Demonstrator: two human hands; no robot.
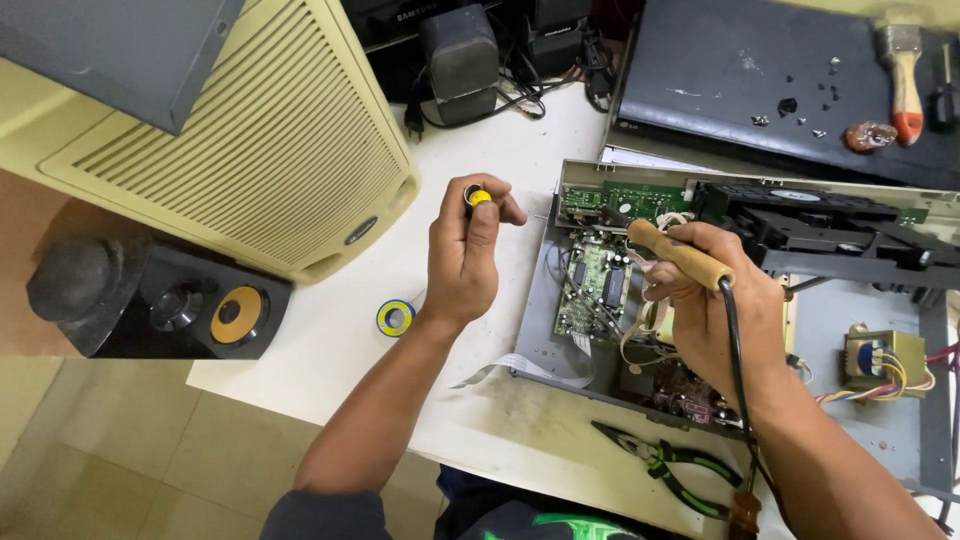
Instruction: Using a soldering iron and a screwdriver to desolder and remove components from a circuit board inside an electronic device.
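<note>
Two hands over a white tabletop. Far left: black speaker, beige grille cabinet. Solder spool lies just left of left wrist. Left hand closed on small yellow-capped tube, upright. Right hand grips wooden-handled soldering iron; long axis runs up-left, tip hidden, toward green circuit board, which sits between hands, nearer the right. Green-handled pliers below.
</note>
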